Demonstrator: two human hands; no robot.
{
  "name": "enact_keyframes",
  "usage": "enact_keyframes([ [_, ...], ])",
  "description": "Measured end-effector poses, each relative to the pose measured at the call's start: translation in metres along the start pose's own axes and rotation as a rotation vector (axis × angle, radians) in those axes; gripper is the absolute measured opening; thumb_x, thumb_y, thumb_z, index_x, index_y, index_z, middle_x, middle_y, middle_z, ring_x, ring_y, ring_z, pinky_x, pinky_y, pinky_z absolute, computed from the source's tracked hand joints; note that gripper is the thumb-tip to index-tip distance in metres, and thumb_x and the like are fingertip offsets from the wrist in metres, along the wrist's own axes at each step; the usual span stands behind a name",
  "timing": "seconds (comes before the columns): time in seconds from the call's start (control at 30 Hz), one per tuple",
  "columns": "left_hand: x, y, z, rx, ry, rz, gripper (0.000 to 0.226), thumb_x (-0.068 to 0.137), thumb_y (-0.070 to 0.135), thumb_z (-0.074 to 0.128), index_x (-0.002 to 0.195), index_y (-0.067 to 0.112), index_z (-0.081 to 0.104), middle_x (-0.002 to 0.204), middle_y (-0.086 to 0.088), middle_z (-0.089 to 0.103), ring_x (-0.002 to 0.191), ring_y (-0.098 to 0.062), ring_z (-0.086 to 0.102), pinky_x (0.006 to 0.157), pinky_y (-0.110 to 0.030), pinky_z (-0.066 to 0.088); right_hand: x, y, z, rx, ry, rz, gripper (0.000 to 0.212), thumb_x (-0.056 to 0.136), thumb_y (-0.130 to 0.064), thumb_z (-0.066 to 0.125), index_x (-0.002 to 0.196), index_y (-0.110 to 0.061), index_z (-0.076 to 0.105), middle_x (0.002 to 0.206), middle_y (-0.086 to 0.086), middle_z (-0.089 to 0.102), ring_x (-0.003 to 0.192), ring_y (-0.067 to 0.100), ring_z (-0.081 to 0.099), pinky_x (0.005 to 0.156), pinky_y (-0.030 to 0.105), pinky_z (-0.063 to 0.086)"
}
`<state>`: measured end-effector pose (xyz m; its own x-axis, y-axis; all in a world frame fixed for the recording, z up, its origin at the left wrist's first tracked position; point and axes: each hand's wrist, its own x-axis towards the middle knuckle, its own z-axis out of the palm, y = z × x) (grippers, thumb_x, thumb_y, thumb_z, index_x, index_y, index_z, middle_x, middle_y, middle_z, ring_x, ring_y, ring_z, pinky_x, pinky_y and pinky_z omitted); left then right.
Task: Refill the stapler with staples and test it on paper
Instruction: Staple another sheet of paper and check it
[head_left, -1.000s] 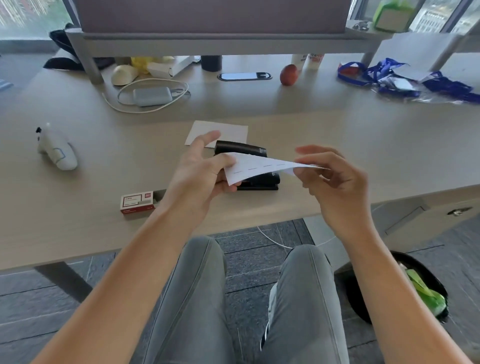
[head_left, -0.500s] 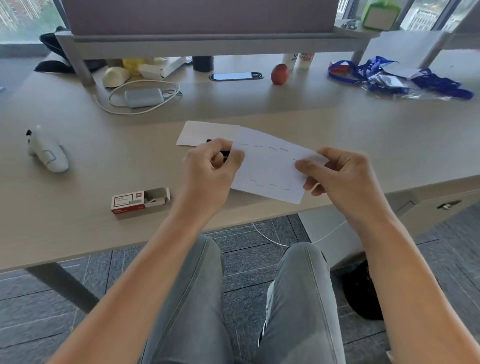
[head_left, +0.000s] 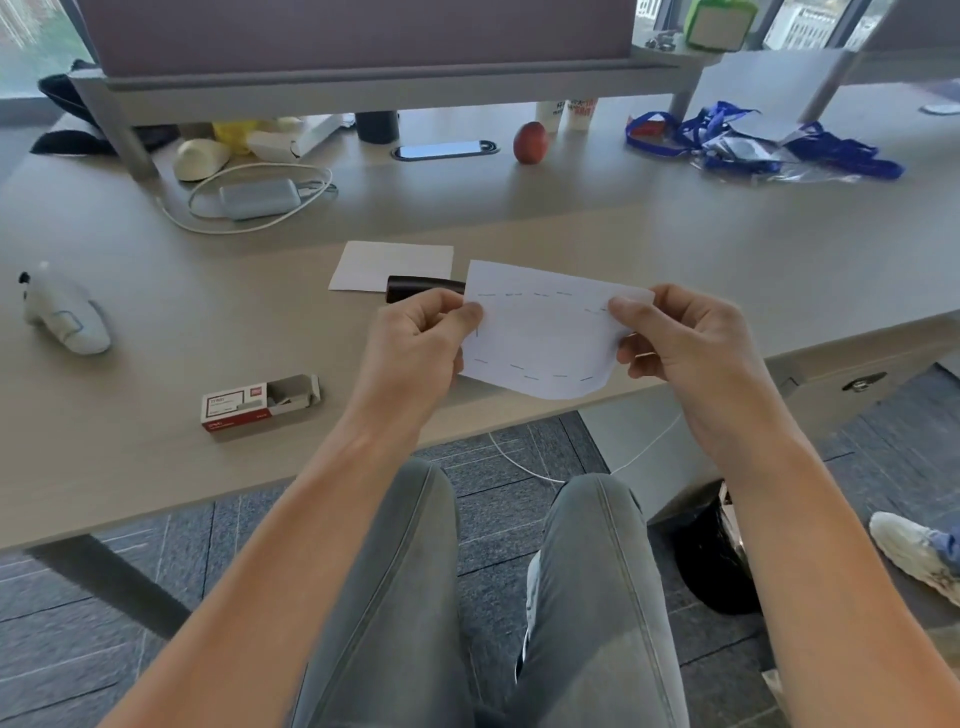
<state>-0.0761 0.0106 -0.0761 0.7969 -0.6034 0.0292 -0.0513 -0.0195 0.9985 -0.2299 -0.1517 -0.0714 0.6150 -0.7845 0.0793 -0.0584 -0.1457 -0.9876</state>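
Note:
I hold a small white slip of paper (head_left: 543, 332) up over the desk's front edge, its face toward me, with rows of staples along its top and bottom edges. My left hand (head_left: 415, 348) pinches its left edge and my right hand (head_left: 680, 338) pinches its right edge. Behind the slip lies the black stapler (head_left: 415, 287) on the desk, mostly hidden by my left hand and the paper. A second white sheet (head_left: 387, 262) lies flat just beyond the stapler. The red and white staple box (head_left: 254, 405) sits open to the left.
On the desk (head_left: 156, 467): a white hand-held device (head_left: 65, 317) far left, a grey charger with cable (head_left: 257, 197), a red apple (head_left: 530, 141), blue lanyards (head_left: 753, 140) at the back right. A black bin (head_left: 711, 556) and someone's white shoe (head_left: 914, 551) are on the floor.
The paper has been turned from nearly edge-on to facing me and lifted closer. Both hands keep hold of it, and it now covers most of the stapler.

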Motion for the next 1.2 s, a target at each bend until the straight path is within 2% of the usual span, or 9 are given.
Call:
enact_keyframes([
  [0.13, -0.002, -0.003, 0.008, 0.001, -0.020, 0.000, 0.019, 0.096, 0.018, 0.066, 0.079, 0.016, 0.074, 0.072, -0.013, 0.054, 0.062, -0.021, 0.038, 0.062, -0.032, 0.033, -0.007, 0.001, -0.009, -0.003, 0.045, -0.009, 0.017, 0.095, -0.019, 0.071, 0.078, -0.020, 0.072, 0.070, 0.001, 0.068, 0.064, 0.014, 0.061, 0.062, 0.029, 0.051],
  [0.23, -0.005, -0.005, 0.021, 0.029, -0.048, 0.013, 0.017, 0.097, 0.018, 0.065, 0.088, 0.011, 0.077, 0.070, -0.008, 0.059, 0.050, -0.011, 0.038, 0.053, -0.026, 0.031, -0.015, 0.001, -0.020, -0.009, 0.131, 0.000, 0.023, 0.096, -0.031, 0.070, 0.077, -0.018, 0.075, 0.071, 0.000, 0.072, 0.068, 0.015, 0.066, 0.070, 0.032, 0.058],
  [0.4, -0.013, -0.005, 0.059, -0.111, -0.192, -0.089, 0.041, 0.104, 0.018, 0.040, 0.094, -0.004, 0.073, 0.073, -0.014, 0.066, 0.059, -0.025, 0.054, 0.048, -0.030, 0.045, -0.036, 0.011, -0.050, -0.063, 0.308, 0.023, 0.037, 0.099, -0.040, 0.066, 0.072, -0.016, 0.077, 0.076, 0.009, 0.079, 0.072, 0.020, 0.073, 0.077, 0.036, 0.061],
  [0.47, -0.018, -0.008, 0.081, -0.149, -0.266, -0.149, 0.047, 0.107, 0.025, 0.037, 0.098, -0.003, 0.073, 0.080, -0.016, 0.071, 0.061, -0.023, 0.061, 0.053, -0.032, 0.052, -0.051, 0.016, -0.067, -0.151, 0.348, 0.007, 0.025, 0.096, -0.031, 0.071, 0.080, -0.014, 0.079, 0.078, 0.004, 0.079, 0.073, 0.015, 0.073, 0.076, 0.034, 0.061],
  [0.57, -0.032, -0.014, 0.116, -0.116, -0.358, -0.153, 0.023, 0.106, 0.015, 0.047, 0.119, 0.003, 0.062, 0.101, -0.017, 0.072, 0.062, -0.022, 0.069, 0.059, -0.038, 0.059, -0.078, 0.027, -0.093, -0.301, 0.385, 0.003, 0.007, 0.090, -0.021, 0.077, 0.096, -0.020, 0.079, 0.091, -0.004, 0.078, 0.086, 0.010, 0.072, 0.085, 0.033, 0.061],
  [0.73, -0.055, -0.036, 0.168, -0.043, -0.443, -0.159, 0.057, 0.100, 0.001, 0.052, 0.150, 0.023, 0.036, 0.113, -0.005, 0.070, 0.089, -0.019, 0.074, 0.065, -0.039, 0.064, -0.113, 0.051, -0.133, -0.405, 0.480, 0.047, 0.043, 0.088, -0.014, 0.076, 0.124, -0.035, 0.068, 0.123, -0.012, 0.069, 0.095, 0.017, 0.072, 0.083, 0.045, 0.063],
  [0.93, -0.088, -0.056, 0.230, 0.000, -0.545, -0.203, 0.022, 0.101, 0.001, 0.050, 0.119, 0.009, 0.060, 0.107, -0.001, 0.071, 0.089, -0.012, 0.072, 0.068, -0.039, 0.065, -0.149, 0.086, -0.182, -0.347, 0.639, 0.158, 0.061, 0.087, -0.012, 0.078, 0.141, -0.029, 0.054, 0.125, -0.016, 0.060, 0.090, 0.004, 0.071, 0.076, 0.026, 0.062],
  [1.1, -0.110, -0.072, 0.278, 0.068, -0.598, -0.195, 0.020, 0.104, 0.006, 0.048, 0.101, 0.019, 0.063, 0.099, 0.006, 0.071, 0.089, -0.011, 0.072, 0.065, -0.035, 0.064, -0.172, 0.121, -0.225, -0.155, 0.717, 0.314, 0.028, 0.090, -0.014, 0.075, 0.117, -0.020, 0.072, 0.106, -0.006, 0.078, 0.101, 0.015, 0.074, 0.084, 0.032, 0.062],
  [1.2, -0.125, -0.085, 0.309, 0.123, -0.643, -0.195, 0.021, 0.105, 0.006, 0.045, 0.105, 0.017, 0.063, 0.098, 0.006, 0.072, 0.089, -0.009, 0.071, 0.066, -0.033, 0.064, -0.186, 0.143, -0.249, -0.070, 0.733, 0.411, 0.009, 0.097, -0.019, 0.068, 0.094, -0.022, 0.076, 0.097, -0.001, 0.079, 0.097, 0.024, 0.075, 0.087, 0.047, 0.060],
])
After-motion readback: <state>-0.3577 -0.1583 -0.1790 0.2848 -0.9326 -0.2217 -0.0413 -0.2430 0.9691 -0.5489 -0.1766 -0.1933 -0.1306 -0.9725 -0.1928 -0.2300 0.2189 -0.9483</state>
